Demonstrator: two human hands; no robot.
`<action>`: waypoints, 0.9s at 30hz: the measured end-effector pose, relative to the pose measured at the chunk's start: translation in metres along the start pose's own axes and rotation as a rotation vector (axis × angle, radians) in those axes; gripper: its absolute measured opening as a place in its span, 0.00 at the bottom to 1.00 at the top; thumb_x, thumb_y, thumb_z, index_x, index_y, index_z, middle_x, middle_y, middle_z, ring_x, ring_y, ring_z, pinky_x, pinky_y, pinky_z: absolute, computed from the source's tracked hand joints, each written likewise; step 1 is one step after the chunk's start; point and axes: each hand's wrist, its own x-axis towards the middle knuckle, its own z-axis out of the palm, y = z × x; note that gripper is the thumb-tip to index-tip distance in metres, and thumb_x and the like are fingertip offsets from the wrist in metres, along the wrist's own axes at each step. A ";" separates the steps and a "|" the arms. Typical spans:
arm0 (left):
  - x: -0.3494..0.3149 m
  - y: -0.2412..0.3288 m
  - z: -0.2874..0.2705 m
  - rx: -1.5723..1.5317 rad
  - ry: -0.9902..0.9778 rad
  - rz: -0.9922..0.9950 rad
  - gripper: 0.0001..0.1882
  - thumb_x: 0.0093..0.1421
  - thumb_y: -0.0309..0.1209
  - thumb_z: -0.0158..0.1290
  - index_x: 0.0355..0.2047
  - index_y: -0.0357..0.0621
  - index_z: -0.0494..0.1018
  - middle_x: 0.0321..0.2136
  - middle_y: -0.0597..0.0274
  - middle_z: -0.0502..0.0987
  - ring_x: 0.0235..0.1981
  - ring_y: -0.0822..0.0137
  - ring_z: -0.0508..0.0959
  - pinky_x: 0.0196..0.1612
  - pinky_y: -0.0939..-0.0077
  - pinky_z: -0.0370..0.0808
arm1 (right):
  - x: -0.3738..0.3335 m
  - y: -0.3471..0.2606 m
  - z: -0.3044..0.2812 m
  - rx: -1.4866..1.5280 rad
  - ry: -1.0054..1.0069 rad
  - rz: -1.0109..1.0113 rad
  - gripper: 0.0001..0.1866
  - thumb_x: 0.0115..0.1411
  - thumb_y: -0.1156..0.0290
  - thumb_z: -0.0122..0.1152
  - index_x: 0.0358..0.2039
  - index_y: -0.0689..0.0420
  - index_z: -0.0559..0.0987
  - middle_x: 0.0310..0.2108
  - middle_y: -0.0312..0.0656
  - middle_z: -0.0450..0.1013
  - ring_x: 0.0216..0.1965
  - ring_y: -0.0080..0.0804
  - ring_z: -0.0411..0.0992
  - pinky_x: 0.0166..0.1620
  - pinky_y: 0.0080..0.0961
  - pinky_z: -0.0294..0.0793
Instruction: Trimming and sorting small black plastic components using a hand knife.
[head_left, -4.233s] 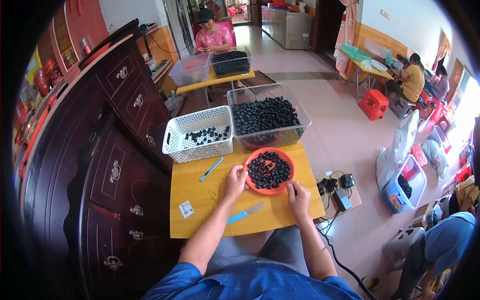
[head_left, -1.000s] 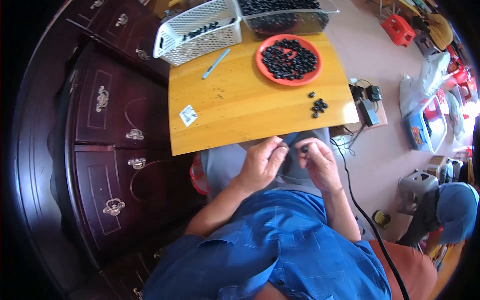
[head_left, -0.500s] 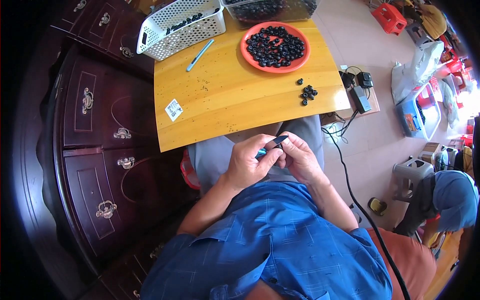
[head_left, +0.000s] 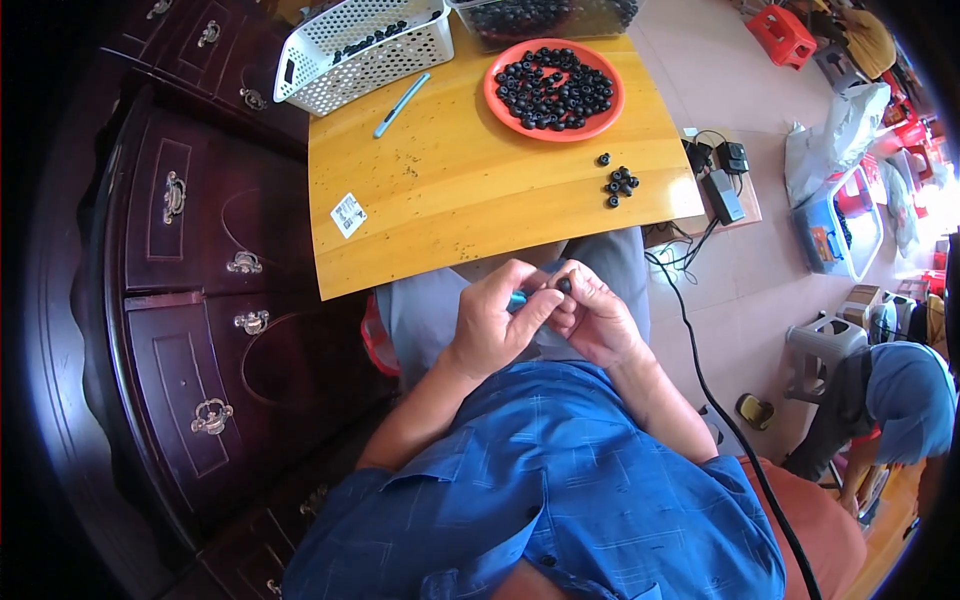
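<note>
My left hand [head_left: 492, 318] is closed around a teal-handled cutter [head_left: 517, 300] above my lap, just off the table's near edge. Only a bit of the handle shows between the fingers; its blade is hidden. Close against it, my right hand [head_left: 598, 312] pinches a small round black part [head_left: 564, 285] between thumb and fingertips. Similar black parts with holes [head_left: 622, 182] lie in a small group on the right of the table, with a single one [head_left: 603, 159] beyond them. Many more fill an orange-red plate [head_left: 490, 98].
On the wooden table [head_left: 450, 210] lie a blue pen-like tool [head_left: 402, 105], a white printed label [head_left: 348, 215] and dark crumbs. A white perforated basket [head_left: 390, 75] and a clear bin [head_left: 500, 35] stand behind. A black cable [head_left: 690, 345] runs at my right; a person [head_left: 905, 400] bends beyond.
The cutter's dark blade, seen between my hands before, has dropped out of sight behind the fingers. The small black part now shows in my right fingertips.
</note>
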 end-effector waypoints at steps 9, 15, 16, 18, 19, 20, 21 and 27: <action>-0.001 0.002 -0.016 0.077 -0.230 -0.212 0.10 0.73 0.35 0.54 0.38 0.42 0.72 0.27 0.49 0.79 0.28 0.46 0.81 0.30 0.59 0.75 | 0.001 0.002 -0.002 -0.111 0.011 -0.018 0.12 0.73 0.60 0.60 0.44 0.56 0.75 0.29 0.35 0.71 0.28 0.25 0.67 0.34 0.23 0.68; 0.002 -0.002 -0.014 0.235 -0.255 -0.050 0.23 0.65 0.52 0.63 0.34 0.41 0.75 0.24 0.52 0.81 0.23 0.52 0.83 0.24 0.64 0.75 | -0.004 0.001 -0.001 -0.116 0.125 -0.012 0.11 0.71 0.64 0.64 0.47 0.54 0.76 0.40 0.40 0.81 0.29 0.21 0.72 0.37 0.22 0.73; 0.002 -0.003 -0.013 0.231 -0.254 -0.049 0.23 0.65 0.52 0.63 0.34 0.41 0.75 0.24 0.52 0.81 0.23 0.52 0.83 0.24 0.64 0.75 | -0.005 0.001 -0.003 -0.120 0.111 0.002 0.11 0.70 0.65 0.64 0.47 0.54 0.76 0.43 0.41 0.82 0.29 0.19 0.74 0.37 0.21 0.74; 0.001 -0.007 -0.010 0.245 -0.232 -0.024 0.24 0.66 0.53 0.62 0.32 0.42 0.75 0.23 0.53 0.81 0.23 0.50 0.83 0.24 0.63 0.75 | -0.005 0.003 -0.006 -0.112 0.136 0.008 0.10 0.70 0.65 0.64 0.47 0.54 0.77 0.40 0.39 0.81 0.29 0.20 0.72 0.36 0.21 0.73; 0.002 -0.007 -0.010 0.244 -0.233 -0.024 0.24 0.66 0.53 0.62 0.32 0.42 0.75 0.23 0.53 0.81 0.23 0.50 0.83 0.24 0.63 0.75 | -0.005 0.004 -0.008 -0.101 0.158 0.015 0.09 0.70 0.65 0.64 0.46 0.54 0.77 0.38 0.38 0.80 0.28 0.20 0.71 0.36 0.21 0.72; 0.003 -0.008 -0.010 0.273 -0.240 -0.027 0.24 0.65 0.54 0.61 0.31 0.43 0.74 0.22 0.53 0.81 0.24 0.49 0.83 0.25 0.60 0.76 | -0.005 0.005 -0.009 -0.102 0.160 0.014 0.09 0.70 0.65 0.64 0.46 0.54 0.77 0.38 0.38 0.80 0.28 0.20 0.71 0.36 0.21 0.72; 0.003 -0.009 -0.010 0.302 -0.247 -0.030 0.24 0.65 0.54 0.61 0.30 0.45 0.73 0.22 0.52 0.80 0.25 0.47 0.83 0.26 0.57 0.77 | -0.003 0.007 -0.010 -0.085 0.144 0.011 0.09 0.70 0.65 0.64 0.45 0.54 0.77 0.35 0.36 0.78 0.28 0.20 0.70 0.35 0.20 0.71; -0.004 -0.023 -0.007 0.358 -0.285 -0.027 0.25 0.66 0.54 0.60 0.27 0.45 0.71 0.19 0.51 0.78 0.23 0.47 0.81 0.24 0.54 0.76 | -0.002 0.008 -0.007 -0.118 0.161 -0.001 0.06 0.71 0.65 0.62 0.41 0.53 0.77 0.28 0.31 0.73 0.26 0.19 0.67 0.32 0.19 0.67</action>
